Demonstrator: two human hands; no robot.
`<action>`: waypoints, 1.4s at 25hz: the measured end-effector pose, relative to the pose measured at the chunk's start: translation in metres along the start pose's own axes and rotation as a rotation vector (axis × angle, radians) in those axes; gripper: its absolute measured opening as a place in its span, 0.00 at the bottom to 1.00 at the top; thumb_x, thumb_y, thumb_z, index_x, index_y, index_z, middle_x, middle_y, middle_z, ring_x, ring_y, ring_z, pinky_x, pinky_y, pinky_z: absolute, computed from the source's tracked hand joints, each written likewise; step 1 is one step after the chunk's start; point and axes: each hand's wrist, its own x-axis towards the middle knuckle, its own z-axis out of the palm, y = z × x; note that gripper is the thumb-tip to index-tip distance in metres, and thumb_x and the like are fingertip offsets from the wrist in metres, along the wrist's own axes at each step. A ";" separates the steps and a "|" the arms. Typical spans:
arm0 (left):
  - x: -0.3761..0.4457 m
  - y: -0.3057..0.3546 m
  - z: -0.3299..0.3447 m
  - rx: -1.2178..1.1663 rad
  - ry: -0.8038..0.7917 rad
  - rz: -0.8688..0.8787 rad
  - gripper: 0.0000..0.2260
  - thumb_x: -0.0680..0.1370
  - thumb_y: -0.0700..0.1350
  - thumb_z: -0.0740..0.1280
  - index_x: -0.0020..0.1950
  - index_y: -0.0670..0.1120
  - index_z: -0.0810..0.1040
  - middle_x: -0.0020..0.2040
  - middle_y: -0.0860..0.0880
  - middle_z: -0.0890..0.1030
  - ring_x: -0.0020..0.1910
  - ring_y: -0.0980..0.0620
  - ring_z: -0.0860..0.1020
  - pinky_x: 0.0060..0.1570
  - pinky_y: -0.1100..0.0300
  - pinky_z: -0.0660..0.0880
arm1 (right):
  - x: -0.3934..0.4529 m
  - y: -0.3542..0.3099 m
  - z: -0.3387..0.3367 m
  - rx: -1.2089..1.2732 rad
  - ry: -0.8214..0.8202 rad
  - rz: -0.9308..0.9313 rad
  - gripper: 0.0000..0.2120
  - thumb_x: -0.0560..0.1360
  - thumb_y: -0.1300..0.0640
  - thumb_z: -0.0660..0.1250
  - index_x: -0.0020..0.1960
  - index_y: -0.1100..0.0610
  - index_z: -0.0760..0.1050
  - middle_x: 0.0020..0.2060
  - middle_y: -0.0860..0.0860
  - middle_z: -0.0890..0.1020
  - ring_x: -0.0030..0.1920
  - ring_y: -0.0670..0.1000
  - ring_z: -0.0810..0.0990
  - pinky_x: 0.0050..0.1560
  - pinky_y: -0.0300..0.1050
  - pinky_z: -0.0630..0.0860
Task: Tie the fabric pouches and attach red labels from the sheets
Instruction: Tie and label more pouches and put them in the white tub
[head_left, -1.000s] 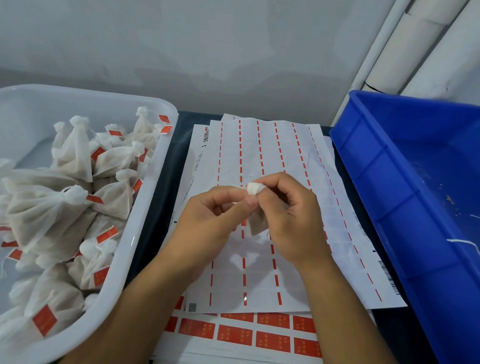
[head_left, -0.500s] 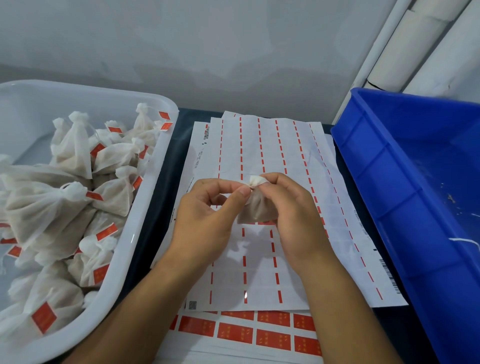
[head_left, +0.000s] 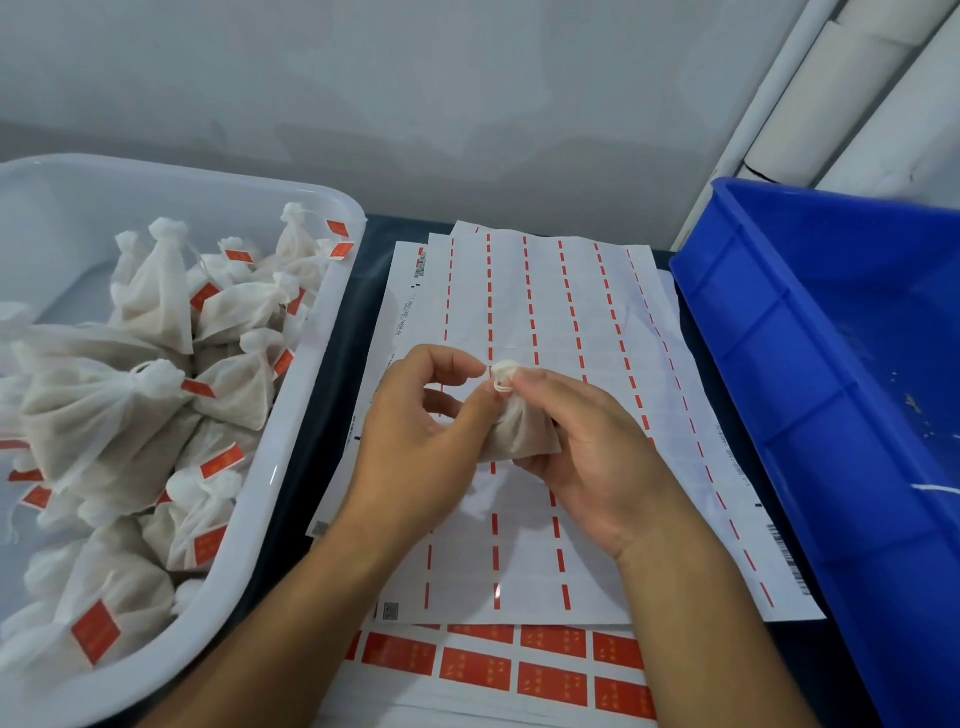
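A small white fabric pouch (head_left: 519, 434) hangs between both hands above the label sheets. My right hand (head_left: 587, 457) cups its filled body with curled fingers and pinches the gathered neck. My left hand (head_left: 421, 441) pinches the white drawstring at the neck with thumb and forefinger. Beneath the hands lies a used label sheet (head_left: 545, 291) showing only thin red strips. A sheet with whole red labels (head_left: 550, 680) pokes out under it at the near edge.
A white plastic tub (head_left: 291, 457) on the left holds several tied pouches with red labels (head_left: 156, 395). A deep blue bin (head_left: 810, 364) stands on the right, close to my right wrist. A grey wall and white pipes (head_left: 831, 93) rise behind.
The pouch has dropped lower into my right palm, and more of its body shows. My left hand's fingers have shifted onto the drawstring at the neck. Both hands stayed over the sheet.
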 end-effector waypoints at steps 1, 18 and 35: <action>0.000 -0.001 0.000 0.023 0.014 0.025 0.04 0.78 0.55 0.71 0.49 0.59 0.79 0.52 0.59 0.79 0.49 0.63 0.79 0.36 0.71 0.76 | 0.000 -0.001 0.001 -0.006 0.008 0.005 0.12 0.81 0.50 0.67 0.56 0.55 0.86 0.54 0.54 0.86 0.59 0.53 0.84 0.57 0.50 0.82; 0.000 0.001 -0.001 0.003 0.096 0.013 0.04 0.78 0.53 0.73 0.43 0.59 0.84 0.46 0.62 0.82 0.46 0.62 0.80 0.39 0.73 0.75 | -0.004 0.001 0.008 -0.373 0.135 -0.181 0.09 0.80 0.45 0.69 0.47 0.46 0.85 0.42 0.43 0.86 0.47 0.43 0.84 0.43 0.31 0.79; 0.005 0.007 -0.008 -0.261 0.176 0.055 0.08 0.79 0.48 0.62 0.45 0.48 0.78 0.39 0.56 0.81 0.38 0.63 0.78 0.38 0.71 0.75 | -0.010 0.006 0.016 -0.721 0.101 -0.453 0.13 0.76 0.49 0.76 0.45 0.42 0.70 0.45 0.37 0.79 0.47 0.38 0.80 0.43 0.26 0.74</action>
